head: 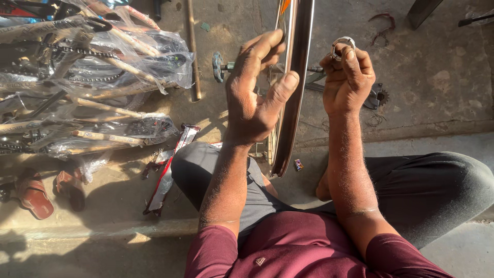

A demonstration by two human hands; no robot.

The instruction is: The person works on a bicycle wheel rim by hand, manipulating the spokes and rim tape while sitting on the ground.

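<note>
Rim (296, 82), shiny metal, stands edge-on at upper centre | our left hand (257, 87) wraps it, thumb pressed on its near edge, fingers curled round the far side | our right hand (347, 77), just right of it, pinches a small metal ring (342, 44) at the fingertips | plastic-wrapped bicycle parts (87, 82) upper left.

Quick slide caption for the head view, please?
Seated person's left hand steadies an upright bicycle wheel rim while the right hand holds a small metal ring.
</note>
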